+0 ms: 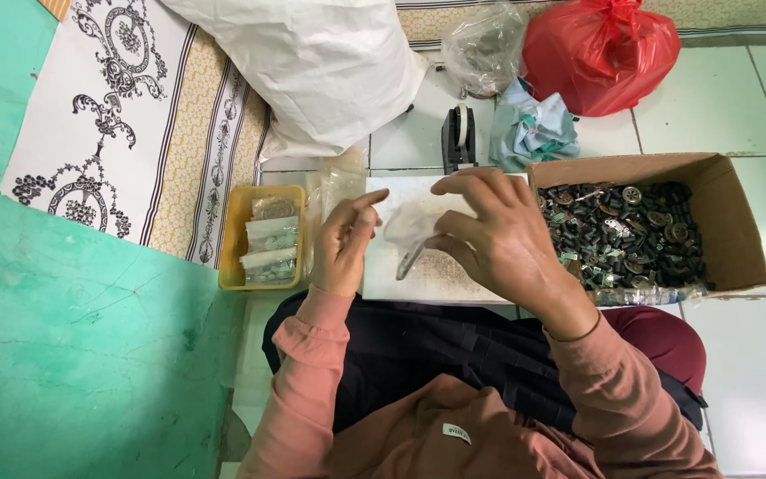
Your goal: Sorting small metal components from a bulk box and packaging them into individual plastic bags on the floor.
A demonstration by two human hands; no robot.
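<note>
My left hand (345, 241) and my right hand (496, 233) are raised together over a white board (441, 275) on my lap. Between them they hold a small clear plastic bag (408, 226) with a thin dark metal part hanging in it. My right hand grips the bag's right side from above. The fingers of my left hand pinch its left edge. Right of my right hand stands an open cardboard box (730, 232) filled with several small dark metal and plastic parts (627, 232).
A yellow tray (230, 238) with filled small bags sits left of the board. Behind it lie a large white sack (312, 62), a clear bag (482, 44), a red bag (600, 53), a black tape dispenser (458, 137) and a crumpled cloth (532, 131). A patterned mat (117, 124) lies at left.
</note>
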